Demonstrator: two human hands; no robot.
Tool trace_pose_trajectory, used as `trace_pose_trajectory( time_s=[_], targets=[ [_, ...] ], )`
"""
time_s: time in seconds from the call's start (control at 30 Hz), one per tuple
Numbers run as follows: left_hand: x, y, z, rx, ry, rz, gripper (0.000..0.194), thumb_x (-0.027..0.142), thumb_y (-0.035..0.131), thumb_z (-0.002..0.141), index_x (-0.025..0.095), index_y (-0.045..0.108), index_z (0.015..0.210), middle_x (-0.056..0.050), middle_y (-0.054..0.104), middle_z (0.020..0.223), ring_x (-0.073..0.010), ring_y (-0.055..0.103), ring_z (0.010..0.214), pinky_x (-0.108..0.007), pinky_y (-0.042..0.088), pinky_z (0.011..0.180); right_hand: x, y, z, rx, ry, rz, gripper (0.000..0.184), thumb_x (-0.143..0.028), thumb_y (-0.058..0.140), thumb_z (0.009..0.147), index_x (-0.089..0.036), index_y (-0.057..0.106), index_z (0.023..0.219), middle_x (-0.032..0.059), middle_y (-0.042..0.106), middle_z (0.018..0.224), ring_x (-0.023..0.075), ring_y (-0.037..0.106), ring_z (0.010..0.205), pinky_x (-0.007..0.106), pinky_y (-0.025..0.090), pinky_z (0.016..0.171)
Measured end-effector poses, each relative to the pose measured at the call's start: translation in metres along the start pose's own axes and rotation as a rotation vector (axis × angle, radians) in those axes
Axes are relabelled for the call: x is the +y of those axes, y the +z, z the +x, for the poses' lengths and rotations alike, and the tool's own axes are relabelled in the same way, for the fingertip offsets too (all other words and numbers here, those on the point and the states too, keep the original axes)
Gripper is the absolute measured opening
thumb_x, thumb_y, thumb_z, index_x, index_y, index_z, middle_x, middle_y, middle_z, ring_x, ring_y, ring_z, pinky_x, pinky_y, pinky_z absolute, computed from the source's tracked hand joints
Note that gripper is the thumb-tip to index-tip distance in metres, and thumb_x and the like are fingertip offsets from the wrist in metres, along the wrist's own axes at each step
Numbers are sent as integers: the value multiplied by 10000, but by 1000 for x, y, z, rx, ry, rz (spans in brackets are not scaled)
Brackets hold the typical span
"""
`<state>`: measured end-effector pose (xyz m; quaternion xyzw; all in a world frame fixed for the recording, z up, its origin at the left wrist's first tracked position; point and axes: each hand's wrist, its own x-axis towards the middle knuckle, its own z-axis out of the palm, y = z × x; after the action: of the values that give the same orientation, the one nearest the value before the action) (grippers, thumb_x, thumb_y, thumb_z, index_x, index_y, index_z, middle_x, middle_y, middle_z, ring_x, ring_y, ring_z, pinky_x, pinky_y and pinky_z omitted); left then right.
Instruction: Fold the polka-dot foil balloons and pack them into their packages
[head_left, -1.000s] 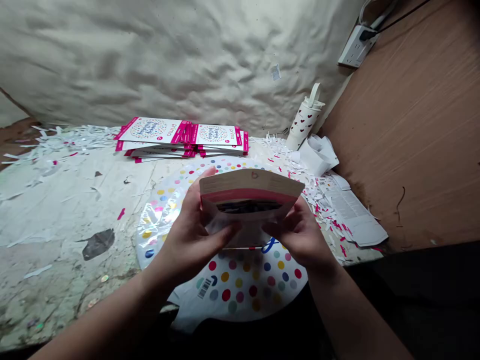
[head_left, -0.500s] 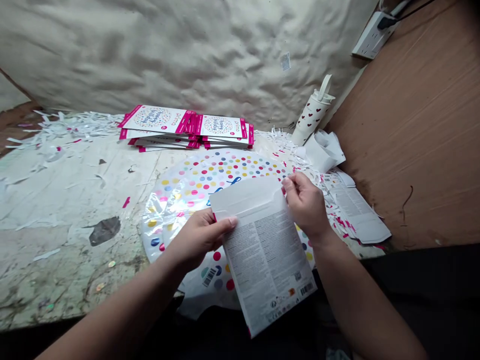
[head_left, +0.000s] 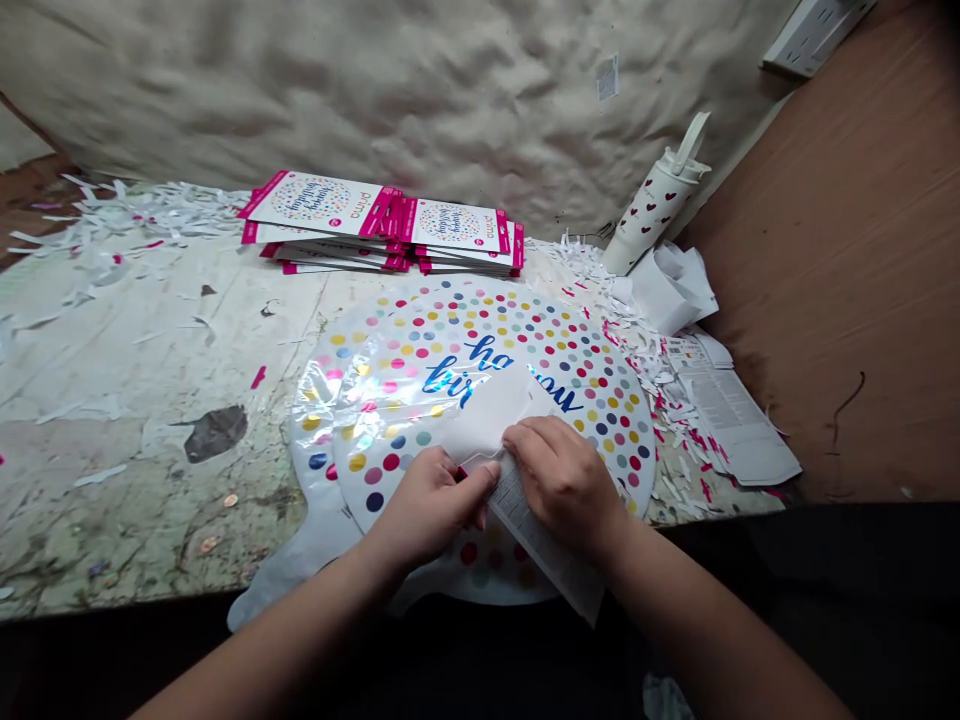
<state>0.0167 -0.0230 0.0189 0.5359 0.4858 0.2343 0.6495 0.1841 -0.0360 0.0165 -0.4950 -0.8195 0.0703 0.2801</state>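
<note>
Paper-strewn table (head_left: 142, 400), stack of packets (head_left: 382, 225) at back. White packet (head_left: 536, 535) low over dotted foil balloon (head_left: 559, 370), left grip (head_left: 431, 505) and right grip (head_left: 562, 480) both clamped on it

The printed paper sleeve (head_left: 536, 530) has come down from mid-air onto the dotted foil balloon (head_left: 592, 400) near the lower middle of the frame. The left hand (head_left: 431, 505) and right hand (head_left: 562, 480) have drawn together over it, and blue lettering (head_left: 480, 370) now shows above them.

Card envelope (head_left: 487, 415) on foil balloons (head_left: 540, 360), balloons on workbench (head_left: 127, 370); stacked packets (head_left: 382, 225) behind; bottle (head_left: 652, 210) behind right.
</note>
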Motion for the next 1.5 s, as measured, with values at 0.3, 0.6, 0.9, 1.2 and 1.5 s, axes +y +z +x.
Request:
trace_pose_trajectory(
  time_s=[0.3,0.6,0.9,1.2,1.5],
  targets=[
    [-7,4,1,-8,-92,0,404,383,574,751,128,615,441,-44,582,423,-104,477,400,-206,347,430,3,8,-3,44,-19,-119,217,-92,382,849,-163,579,906,97,616,861,215,568,840,355,488,762],
    [-19,-3,5,155,-109,-203,295,287,576,739,107,616,509,-59,628,499,-101,519,431,-206,423,468,50,-55,-54,10,386,-477,424,-226,514,805,-184,493,1226,176,577,1170,338,533,1082,492,469,836],
    [-18,-45,-1,523,801,614,593,231,663,741,260,395,1269,-118,462,1322,-283,481,1149,-471,417,926,10,0,-26,101,-96,-20,462,-55,391,819,-221,538,1224,78,607,1203,232,509,1175,452,397,998],
    [-62,-43,-12,15,1119,1253,275,116,390,870,123,592,1056,-138,653,1016,-262,562,1018,-407,468,855,8,20,-71,-39,-335,-128,299,-76,484,817,-116,603,1088,154,662,1066,282,575,1078,433,505,879],
    [-27,-35,11,108,333,1201,199,363,547,809,165,560,820,-68,579,803,-237,549,776,-347,451,662,10,11,-31,-263,308,-57,128,-228,549,832,-175,602,935,82,640,945,218,601,896,379,523,762]
  ],
)
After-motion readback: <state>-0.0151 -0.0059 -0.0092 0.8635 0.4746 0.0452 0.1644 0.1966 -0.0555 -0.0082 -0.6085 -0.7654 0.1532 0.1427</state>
